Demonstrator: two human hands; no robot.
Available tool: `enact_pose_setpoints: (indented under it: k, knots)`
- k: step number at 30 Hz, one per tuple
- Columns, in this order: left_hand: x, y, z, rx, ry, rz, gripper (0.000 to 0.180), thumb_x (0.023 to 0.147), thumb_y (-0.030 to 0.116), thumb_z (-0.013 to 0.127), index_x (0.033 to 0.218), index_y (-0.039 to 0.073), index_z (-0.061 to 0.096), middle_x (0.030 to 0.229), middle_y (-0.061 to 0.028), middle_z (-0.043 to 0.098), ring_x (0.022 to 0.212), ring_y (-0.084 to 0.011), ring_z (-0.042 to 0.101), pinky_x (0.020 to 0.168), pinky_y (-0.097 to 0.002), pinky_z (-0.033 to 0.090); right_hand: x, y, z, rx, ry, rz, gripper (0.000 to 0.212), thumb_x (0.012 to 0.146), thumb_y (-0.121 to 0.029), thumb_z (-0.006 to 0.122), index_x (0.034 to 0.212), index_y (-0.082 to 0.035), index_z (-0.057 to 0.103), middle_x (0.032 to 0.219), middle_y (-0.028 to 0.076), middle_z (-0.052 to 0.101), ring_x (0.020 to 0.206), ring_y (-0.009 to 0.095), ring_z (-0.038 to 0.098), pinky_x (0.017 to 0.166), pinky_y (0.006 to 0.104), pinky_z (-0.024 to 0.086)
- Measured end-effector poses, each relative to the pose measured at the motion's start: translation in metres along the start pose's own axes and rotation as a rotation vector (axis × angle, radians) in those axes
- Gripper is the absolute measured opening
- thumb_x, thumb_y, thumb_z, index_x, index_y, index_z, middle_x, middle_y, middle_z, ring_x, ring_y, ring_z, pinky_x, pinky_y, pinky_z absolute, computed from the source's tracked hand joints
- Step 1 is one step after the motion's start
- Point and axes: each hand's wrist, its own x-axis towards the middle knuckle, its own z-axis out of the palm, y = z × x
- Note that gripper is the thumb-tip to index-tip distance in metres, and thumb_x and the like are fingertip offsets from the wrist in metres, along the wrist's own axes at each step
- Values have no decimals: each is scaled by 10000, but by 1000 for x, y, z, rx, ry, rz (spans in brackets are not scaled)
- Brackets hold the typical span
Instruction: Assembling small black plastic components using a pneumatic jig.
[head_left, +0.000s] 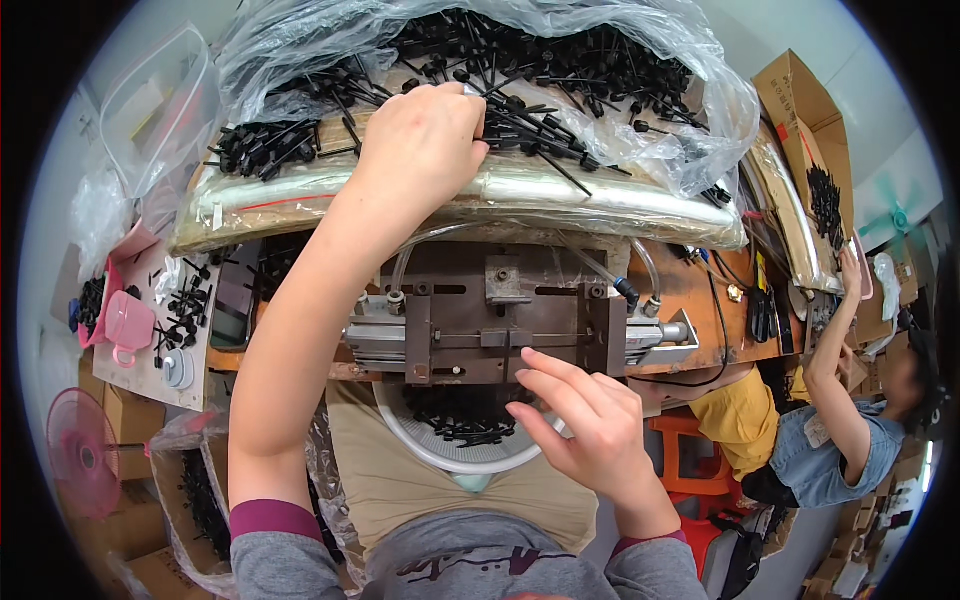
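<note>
My left hand (pixel 425 140) reaches over the bench's raised front edge into a heap of thin black rods with wider heads (pixel 540 125). Its fingers are curled and their tips are hidden, so what they hold cannot be made out. Closer to me, a dark metal clamping fixture (pixel 460 350) has a black rod (pixel 506 362) upright in its middle. My right hand (pixel 595 425) is beside that rod, with fingers stretched and thumb apart, nothing visible between them. Under the fixture, a white basket (pixel 480 466) with black rods in it sits at my lap.
Clear plastic sheeting (pixel 700 130) surrounds the heap. Air cylinders (pixel 660 335) and hoses flank the fixture. At left are a pink cup (pixel 130 322), loose black parts (pixel 188 310) and a pink fan (pixel 85 452). On the right, a co-worker (pixel 840 440) reaches toward a cardboard box (pixel 805 110).
</note>
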Motion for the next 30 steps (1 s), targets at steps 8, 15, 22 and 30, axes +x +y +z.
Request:
enact_pose_setpoints:
  k: [8, 15, 22, 30]
  knots:
    - [1, -8, -14, -361, 273, -40, 144, 858, 153, 688, 921, 25, 664, 779, -95, 684, 738, -235, 679, 654, -343, 509, 33, 17, -10, 134, 265, 101, 173, 763, -40, 762, 918, -31, 684, 970, 109, 708, 666, 157, 646, 552, 266, 477]
    - [-49, 13, -58, -1551, 68, -327, 249, 964, 171, 561, 1144, -1, 564, 847, 13, 581, 679, -65, 534, 583, -221, 425, 129, 73, -14, -146, 284, 73, 187, 775, -168, 736, 894, -43, 663, 844, 79, 608, 800, 278, 625, 690, 379, 499]
    - [-128, 64, -65, -1534, -188, -431, 613, 896, -81, 433, 1490, -35, 290, 1317, -165, 467, 1127, -238, 577, 941, -342, 494, 187, 102, -17, -481, -219, 244, 332, 690, -200, 744, 951, -19, 650, 987, 124, 657, 1016, 308, 613, 853, 405, 493]
    - [-168, 77, -43, -943, -20, -197, 315, 716, -39, 786, 1022, -12, 717, 1053, -112, 676, 818, -147, 669, 630, -249, 565, 213, 121, -21, -447, -491, 190, 325, 637, -182, 695, 873, 22, 606, 858, 157, 655, 870, 325, 637, 775, 388, 507]
